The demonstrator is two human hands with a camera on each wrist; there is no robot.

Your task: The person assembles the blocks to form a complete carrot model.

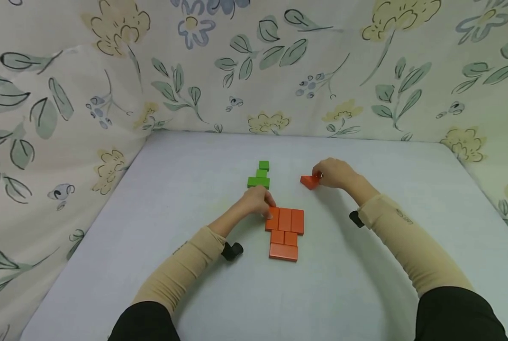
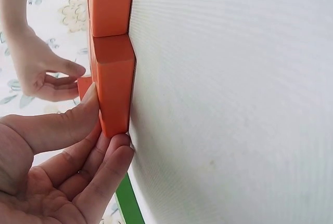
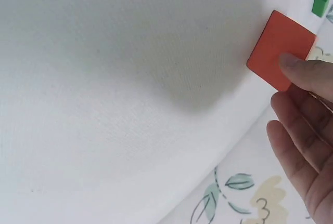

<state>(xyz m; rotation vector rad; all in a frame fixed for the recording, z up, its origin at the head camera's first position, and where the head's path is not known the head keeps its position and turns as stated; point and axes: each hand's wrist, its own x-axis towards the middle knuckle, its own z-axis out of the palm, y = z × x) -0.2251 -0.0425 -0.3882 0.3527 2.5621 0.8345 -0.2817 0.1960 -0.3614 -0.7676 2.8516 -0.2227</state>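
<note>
Orange blocks (image 1: 283,253) lie flat in a joined group on the white table, with three side by side in the far row. At that row's left end, my left hand (image 1: 256,201) pinches an oblong orange block (image 2: 115,94), thumb on its upper face and fingertips against its far end. Off to the right and farther back, my right hand (image 1: 334,173) holds a single red-orange block (image 3: 277,52) by one corner between thumb and fingers. The left wrist view also catches the right hand (image 2: 47,73) behind the row.
Several green blocks (image 1: 258,182) form a short column just beyond my left hand. White cloth with printed flowers (image 1: 268,123) rises behind the table (image 1: 203,166) and along its sides. A small black device (image 1: 232,251) sits at the left wrist.
</note>
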